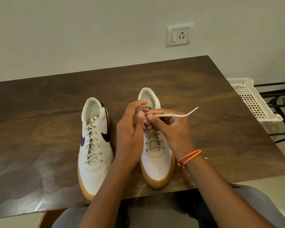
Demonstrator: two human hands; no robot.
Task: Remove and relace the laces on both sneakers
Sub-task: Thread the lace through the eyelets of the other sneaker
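brown wood makes up the table (pixel 40 104), and two white sneakers with tan soles sit on it with their toes pointing at the person. going from left to right, first comes the left sneaker (pixel 95 145). its lace is crossed all the way up through the holes and no hand touches it.

next is the left hand (pixel 130 129), raised over the top of the right sneaker (pixel 156 155). its fingers are curled in with the thumb up near the other hand's fingertips. i cannot tell if it pinches the lace or just helps by the top holes, because the hands hide that spot.

then comes the right hand (pixel 169 127), with an orange band (pixel 188 157) on its wrist. its thumb and fingers are pressed together on the lace end (pixel 176 114). that loose end runs long and flat out to the right from the fingers, and its tip hangs in the air, above the table. the lower rows on this sneaker are still crossed.

so the lace runs sideways, left to right, and the right hand is the closer one to its free end. i think the top of this lace is being worked now.

far right, past the table edge, is a white basket (pixel 252 99).
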